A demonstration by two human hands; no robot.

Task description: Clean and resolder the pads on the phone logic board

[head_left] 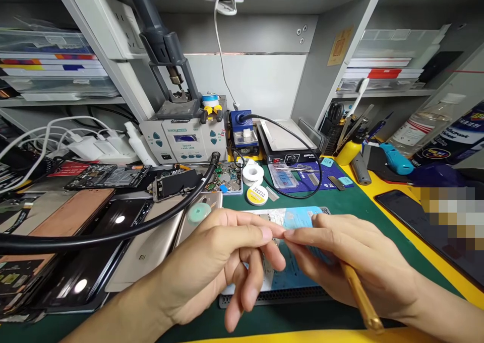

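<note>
My left hand reaches in from the left with its index finger stretched out. Its thumb lies near that finger, and the other fingers are loosely bent and apart; I see nothing in it. The left index fingertip meets the fingertips of my right hand. A slim gold-coloured tool handle is held in the right hand and sticks out toward me; its working end is hidden by the fingers. Beneath both hands lies a blue and white mat on a dark perforated base, partly covered by the hands.
Phones and phone parts crowd the left, crossed by a thick black hose. Behind stand a hot-air station, a solder spool and a heating plate. A dark phone lies right, below bottles.
</note>
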